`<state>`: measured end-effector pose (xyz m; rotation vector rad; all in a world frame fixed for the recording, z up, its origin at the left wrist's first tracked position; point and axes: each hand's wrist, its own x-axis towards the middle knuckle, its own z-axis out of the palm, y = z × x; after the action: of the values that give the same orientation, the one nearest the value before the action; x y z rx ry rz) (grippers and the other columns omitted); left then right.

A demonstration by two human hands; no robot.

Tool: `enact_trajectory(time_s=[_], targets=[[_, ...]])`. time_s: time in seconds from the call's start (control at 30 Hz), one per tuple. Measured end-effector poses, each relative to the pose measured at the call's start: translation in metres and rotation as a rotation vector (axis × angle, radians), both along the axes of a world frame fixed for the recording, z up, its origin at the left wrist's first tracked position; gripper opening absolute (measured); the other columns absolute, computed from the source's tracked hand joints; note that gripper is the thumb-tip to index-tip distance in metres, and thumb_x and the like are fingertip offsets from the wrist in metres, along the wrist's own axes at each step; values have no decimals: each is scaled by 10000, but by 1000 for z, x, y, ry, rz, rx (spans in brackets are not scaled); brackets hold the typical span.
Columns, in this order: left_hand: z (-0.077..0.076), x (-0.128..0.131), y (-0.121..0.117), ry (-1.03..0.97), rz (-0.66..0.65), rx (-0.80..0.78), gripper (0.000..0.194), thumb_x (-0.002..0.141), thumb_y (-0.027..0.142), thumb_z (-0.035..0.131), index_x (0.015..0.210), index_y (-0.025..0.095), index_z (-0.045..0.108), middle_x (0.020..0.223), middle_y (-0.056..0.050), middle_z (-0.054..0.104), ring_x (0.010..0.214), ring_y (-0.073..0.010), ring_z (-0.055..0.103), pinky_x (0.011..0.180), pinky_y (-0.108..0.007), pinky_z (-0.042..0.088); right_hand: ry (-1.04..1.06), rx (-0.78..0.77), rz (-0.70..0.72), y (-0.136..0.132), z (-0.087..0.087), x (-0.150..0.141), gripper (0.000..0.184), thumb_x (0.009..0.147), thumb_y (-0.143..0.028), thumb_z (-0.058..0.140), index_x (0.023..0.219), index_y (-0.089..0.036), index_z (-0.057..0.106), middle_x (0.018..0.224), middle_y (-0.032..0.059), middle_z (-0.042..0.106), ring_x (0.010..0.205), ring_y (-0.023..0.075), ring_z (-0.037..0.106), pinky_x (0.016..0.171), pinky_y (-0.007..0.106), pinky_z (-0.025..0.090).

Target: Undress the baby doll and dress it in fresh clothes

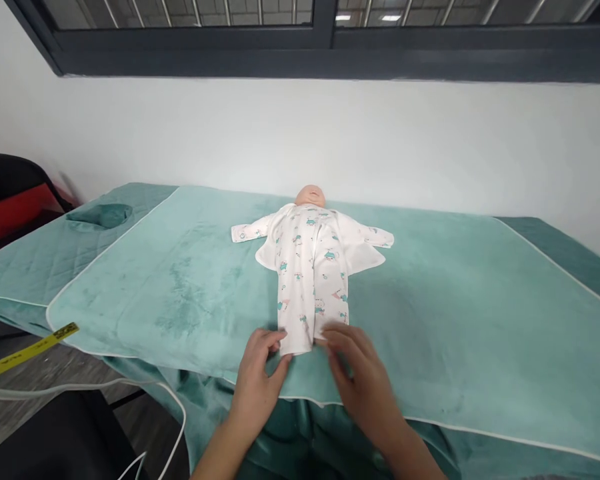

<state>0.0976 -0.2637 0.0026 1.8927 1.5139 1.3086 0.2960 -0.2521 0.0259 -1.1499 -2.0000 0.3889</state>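
Here you are, both bare hands in at the bottom end of the printed garment (297, 287), which lies lengthwise down the middle of the light green mat (455, 300). Your left hand (257, 383) comes up from below, back of the hand upward, forearm slanting in toward the cloth. Index finger and thumb point at the hem on your left side: the index tip sits at the outer edge, the thumb tip at the bottom corner, and a modest gap stands between them with the edge of the cloth there. The other fingers curl in behind the index.

Over to your right hand (363, 377), and it angles in from the lower right, wrist low, knuckles up, fingers bent over the hem of the other half. The fingertips are blurred at that hem; the thumb hangs below, a little apart from the index. Whether those fingertips have pinched any fabric, you cannot tell from here.

Up at the far end, the doll's head (310, 196) shows just past the neckline, close to the white wall (300, 133). A white top (363, 250) spreads out beneath the printed garment, its two sleeves stretched to either side. Off to your left, a yellow strip (30, 351) juts in over the mat's near edge, well apart from both hands.
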Motion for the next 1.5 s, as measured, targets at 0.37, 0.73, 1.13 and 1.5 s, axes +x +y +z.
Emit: enact_trajectory(time_s=[0.37, 0.73, 1.13, 1.5], targets=[[22, 41, 24, 539, -117, 156, 338, 856, 237, 663, 1168, 182, 546, 1150, -75, 618, 1163, -258, 512, 1094, -539, 363, -61, -136, -222, 5, -21, 11, 136, 930, -213, 538, 1063, -229, 560, 982, 44, 647, 940, 239, 588, 817, 391, 453], [19, 57, 26, 560, -45, 215, 226, 848, 209, 576, 1073, 207, 589, 995, -48, 642, 958, -213, 603, 1117, -541, 348, 290, -294, -121, 4, -17, 5, 125, 987, -311, 473, 946, -229, 558, 936, 25, 565, 843, 162, 541, 739, 296, 443], [-1, 52, 19, 362, -53, 159, 280, 865, 197, 575, 1141, 204, 530, 1005, -44, 673, 1018, -223, 621, 1097, -565, 358, 348, -333, -1, 15, -17, 4, 192, 929, -328, 576, 783, -211, 533, 817, 1, 554, 792, 154, 511, 725, 285, 403], [3, 47, 19, 261, -57, 264, 242, 907, 266, 601, 1143, 217, 573, 1020, -55, 679, 1007, -202, 637, 1079, -520, 395, 527, -530, 88, 4, -11, 29, 270, 931, -418, 553, 772, -205, 508, 783, 3, 510, 745, 150, 484, 687, 270, 428]])
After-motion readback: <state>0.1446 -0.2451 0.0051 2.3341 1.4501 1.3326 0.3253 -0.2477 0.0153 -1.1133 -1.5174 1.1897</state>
